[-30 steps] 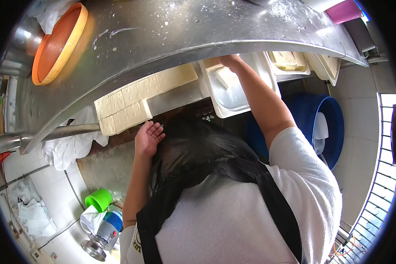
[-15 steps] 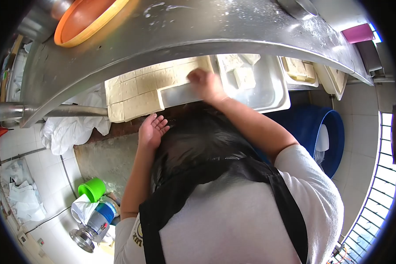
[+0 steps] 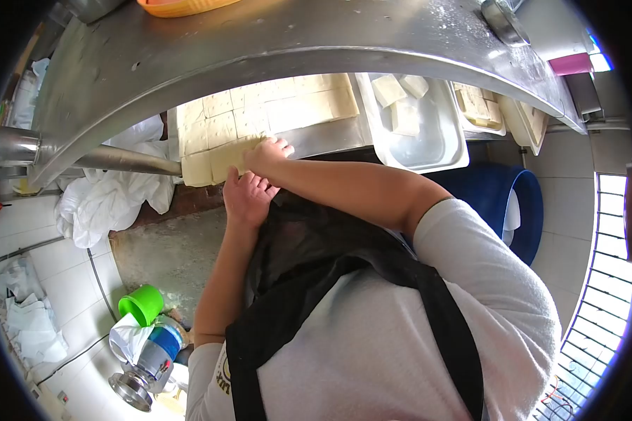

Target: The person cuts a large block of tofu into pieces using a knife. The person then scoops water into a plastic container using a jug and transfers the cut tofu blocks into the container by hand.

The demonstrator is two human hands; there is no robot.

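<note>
A pale sheet of tofu (image 3: 221, 121), scored into square blocks, lies on a metal tray (image 3: 323, 140) below the steel shelf. My right hand (image 3: 269, 156) reaches across my body to the near row, its fingers bent around the exposed end of a tofu block (image 3: 228, 160); the thumb and that corner are hidden. Just below and in front of it, my left hand (image 3: 249, 198) is held palm up at the sheet's near edge, fingers apart and slightly bent, nothing visible in it. To the right, a steel pan (image 3: 439, 144) holds several loose tofu pieces (image 3: 404, 118).
The steel shelf (image 3: 295, 52) overhangs the tofu, carrying an orange tub (image 3: 189, 7) and a metal pot (image 3: 504, 22). More tofu sits in a container (image 3: 476, 105) farther right. Below are a blue barrel (image 3: 530, 210), white cloth (image 3: 123, 193) and a green bucket (image 3: 142, 304).
My right hand has moved left from above the tray's bare part to the end of the near tofu row. My left hand has shifted slightly up and right, and the view has tilted.
</note>
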